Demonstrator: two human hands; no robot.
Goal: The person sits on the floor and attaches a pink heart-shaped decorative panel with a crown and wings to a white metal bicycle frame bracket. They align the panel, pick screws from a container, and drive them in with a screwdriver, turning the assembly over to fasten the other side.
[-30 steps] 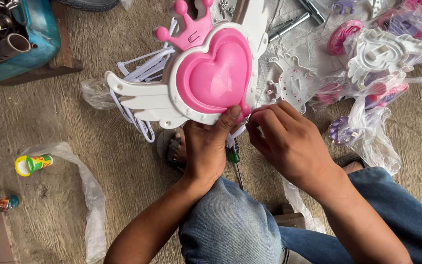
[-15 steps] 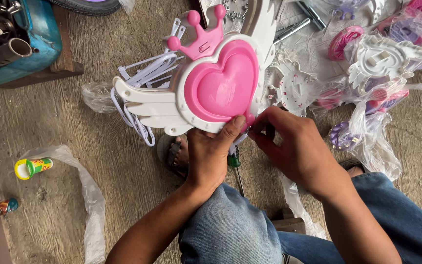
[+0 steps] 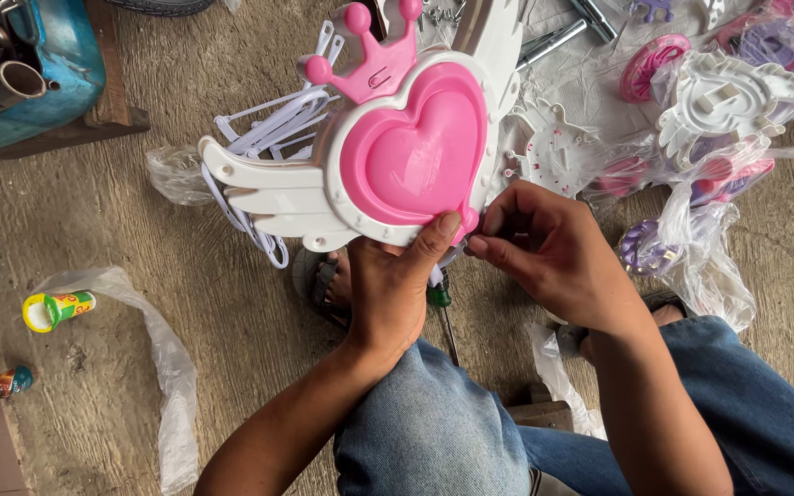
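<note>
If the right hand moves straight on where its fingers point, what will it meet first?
The right hand points left, so it would probably meet the left hand's thumb at the bottom tip of the pink heart toy; depth is unclear.

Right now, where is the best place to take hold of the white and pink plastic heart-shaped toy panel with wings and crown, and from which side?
Grip the white and pink plastic heart-shaped toy panel at its lower white rim, coming from below, as the left hand does. The rim there is thin and smooth, so a thumb fits over it. The wings and crown are probably weaker holds.
</note>
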